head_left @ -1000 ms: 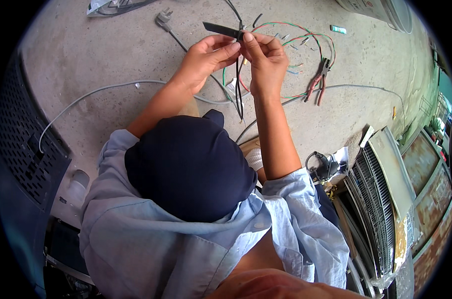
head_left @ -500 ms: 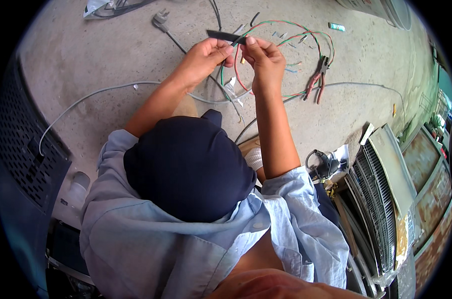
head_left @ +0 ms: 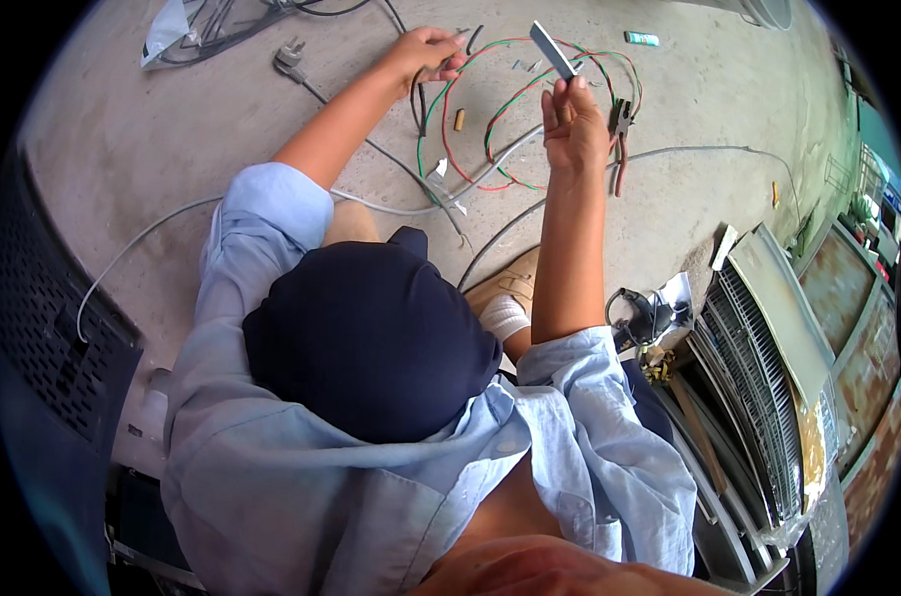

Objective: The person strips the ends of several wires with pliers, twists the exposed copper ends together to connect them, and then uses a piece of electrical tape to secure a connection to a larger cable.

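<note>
My left hand [head_left: 429, 55] is at the upper middle, its fingers curled around what looks like a thin black cable [head_left: 422, 114]; its fingertips partly hide the hold. My right hand [head_left: 576, 124] is raised to the right of it, thumb and fingers closed on a flat grey knife blade [head_left: 552, 50] pointing up and left. Below and between the hands, loops of red and green wire [head_left: 490, 134] lie on the concrete floor. Red-handled pliers [head_left: 622, 139] rest just right of my right hand.
A dark plug [head_left: 292, 62] with its cord lies left of my left hand. A grey cable [head_left: 386, 209] crosses the floor. A perforated dark panel [head_left: 58, 308] stands at the left, stacked metal grilles [head_left: 753, 377] at the right. A small brown cylinder [head_left: 459, 120] sits near the wires.
My hands have parted: the left has moved up and slightly left, the right to the right. The knife blade has swung from nearly level to steeply tilted.
</note>
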The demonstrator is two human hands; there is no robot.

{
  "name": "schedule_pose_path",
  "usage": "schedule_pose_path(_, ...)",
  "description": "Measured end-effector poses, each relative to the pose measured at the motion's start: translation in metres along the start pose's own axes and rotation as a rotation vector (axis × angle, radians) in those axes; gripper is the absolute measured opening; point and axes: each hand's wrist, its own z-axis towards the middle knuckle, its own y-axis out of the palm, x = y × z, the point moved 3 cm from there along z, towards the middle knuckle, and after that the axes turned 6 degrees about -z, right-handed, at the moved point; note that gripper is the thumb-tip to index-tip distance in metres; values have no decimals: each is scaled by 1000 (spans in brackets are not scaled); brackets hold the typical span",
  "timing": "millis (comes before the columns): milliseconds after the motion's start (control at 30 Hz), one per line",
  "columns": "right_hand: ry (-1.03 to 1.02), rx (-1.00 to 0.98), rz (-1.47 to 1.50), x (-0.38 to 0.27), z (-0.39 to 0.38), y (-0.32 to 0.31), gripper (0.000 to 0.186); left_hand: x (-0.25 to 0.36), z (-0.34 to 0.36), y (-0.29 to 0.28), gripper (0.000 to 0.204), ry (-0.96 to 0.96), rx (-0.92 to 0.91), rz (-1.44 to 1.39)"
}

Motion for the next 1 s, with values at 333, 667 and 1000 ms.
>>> schedule_pose_path(333,65,-89,3,21,1,-4,14,2,-34,-13,42,-111,-130,-199)
schedule_pose_path(667,36,-82,40,19,-18,18,13,25,-42,16,28,-84,-364,-335)
schedule_pose_path(1000,113,-305,-213,2,-61,63,10,48,-86,7,25,73,-217,-196)
